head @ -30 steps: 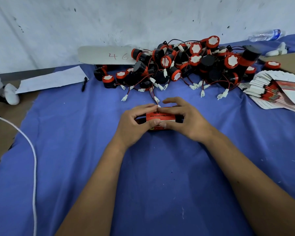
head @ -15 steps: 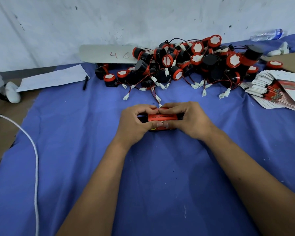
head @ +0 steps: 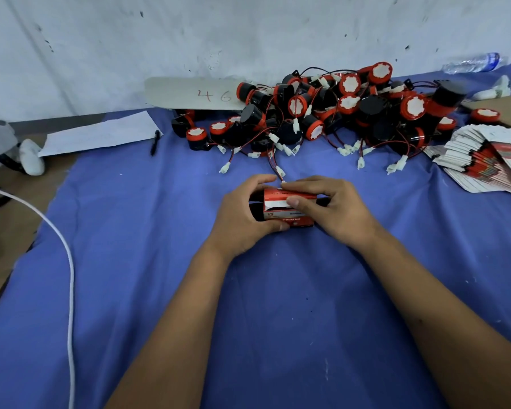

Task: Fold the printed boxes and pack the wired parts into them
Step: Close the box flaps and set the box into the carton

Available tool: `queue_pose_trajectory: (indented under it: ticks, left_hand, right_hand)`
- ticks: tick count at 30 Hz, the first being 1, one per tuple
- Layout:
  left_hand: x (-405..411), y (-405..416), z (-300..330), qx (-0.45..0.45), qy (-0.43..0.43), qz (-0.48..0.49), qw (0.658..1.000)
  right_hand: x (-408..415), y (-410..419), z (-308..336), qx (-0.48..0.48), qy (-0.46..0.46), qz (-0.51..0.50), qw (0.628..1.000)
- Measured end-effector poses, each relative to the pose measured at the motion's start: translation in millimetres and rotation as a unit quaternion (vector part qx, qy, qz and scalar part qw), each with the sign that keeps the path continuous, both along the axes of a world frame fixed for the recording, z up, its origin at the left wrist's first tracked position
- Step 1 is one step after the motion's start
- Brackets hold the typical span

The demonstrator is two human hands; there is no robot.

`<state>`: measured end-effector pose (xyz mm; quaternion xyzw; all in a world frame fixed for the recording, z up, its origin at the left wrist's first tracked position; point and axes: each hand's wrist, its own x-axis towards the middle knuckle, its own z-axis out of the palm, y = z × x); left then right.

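Observation:
A small red printed box point(head: 286, 212) sits between both hands at the middle of the blue cloth. My left hand point(head: 242, 214) grips its left end, thumb under the front edge. My right hand point(head: 332, 206) holds the right end, fingers along the top and thumb pressing a white flap on the front. A white connector on a red-black wire touches the box's top edge. Behind lies a heap of black and red wired parts point(head: 337, 113). A fanned stack of flat printed boxes point(head: 484, 163) lies at the right.
The blue cloth point(head: 160, 261) covers the table up to a white wall. A white board marked 46 point(head: 195, 94), a paper sheet point(head: 101, 134) and a pen point(head: 155, 141) lie at the back left. A white cable point(head: 70, 276) runs down the left. A plastic bottle point(head: 472, 63) lies far right.
The box has turned in my hands, so its front with the white flap now faces up. My right thumb has come onto that flap. Both hands stay in place.

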<state>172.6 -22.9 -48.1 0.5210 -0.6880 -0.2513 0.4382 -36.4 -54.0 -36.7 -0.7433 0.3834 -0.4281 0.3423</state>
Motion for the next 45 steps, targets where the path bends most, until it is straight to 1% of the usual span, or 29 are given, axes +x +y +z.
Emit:
queue_pose_trajectory:
  ticks: [5,8,10,12,15,17,20,24,29,32,34,37,39,41,45]
  left_hand:
    - [-1.1,-0.1,-0.4,-0.007,0.004,-0.002,1.000]
    - [-2.8,0.9,-0.9,-0.022,0.000,-0.001,1.000]
    - [-5.5,1.6,-0.7,-0.027,0.005,-0.005,1.000]
    - [-6.6,2.4,1.0,-0.016,0.041,-0.013,0.999]
    - [-3.0,1.8,2.7,-0.011,0.120,-0.020,0.992]
    - [-0.3,0.1,1.1,-0.019,0.142,-0.011,0.990]
    - [0.5,-1.4,-0.5,-0.028,0.156,0.003,0.987]
    - [-2.6,-2.5,-2.8,-0.076,0.122,0.017,0.989]
    - [-5.3,-0.4,-2.5,-0.107,0.083,0.040,0.990]
    - [-3.4,-1.1,-3.8,-0.104,0.079,0.049,0.990]
    - [2.0,-2.3,-4.2,-0.079,0.077,0.041,0.993]
    - [9.1,-2.0,-2.4,-0.054,0.071,0.035,0.995]
    - [6.9,0.0,-0.9,-0.076,0.053,0.046,0.995]
    - [1.1,1.9,-1.0,-0.099,0.041,0.046,0.993]
    - [-1.7,0.8,-2.1,-0.084,0.048,0.065,0.993]
  right_hand:
    - [2.3,0.3,-2.3,-0.010,0.014,-0.010,1.000]
    - [1.4,1.2,-1.8,-0.024,0.034,0.000,0.999]
    - [1.0,1.5,-1.3,-0.008,0.034,0.015,0.999]
    - [2.6,2.1,-0.8,0.011,0.021,0.022,0.999]
    - [5.8,4.8,-0.8,0.022,-0.015,-0.006,1.000]
    - [7.6,6.4,-1.2,0.017,-0.031,-0.033,0.999]
    - [11.0,6.9,-2.9,0.008,-0.031,-0.063,0.998]
    - [13.0,5.7,-3.3,0.003,-0.027,-0.069,0.997]
    - [10.8,4.9,-1.3,0.020,-0.023,-0.058,0.998]
    - [9.4,4.3,-1.1,0.029,-0.010,-0.055,0.998]
    - [10.0,5.4,-1.8,0.033,-0.008,-0.052,0.998]
    - [15.2,8.9,-3.9,0.005,0.011,-0.091,0.996]
    - [18.5,10.4,-4.5,-0.030,0.047,-0.122,0.991]
    - [19.8,11.6,-4.1,-0.062,0.085,-0.133,0.986]
    - [19.9,11.4,-2.2,-0.069,0.086,-0.142,0.984]
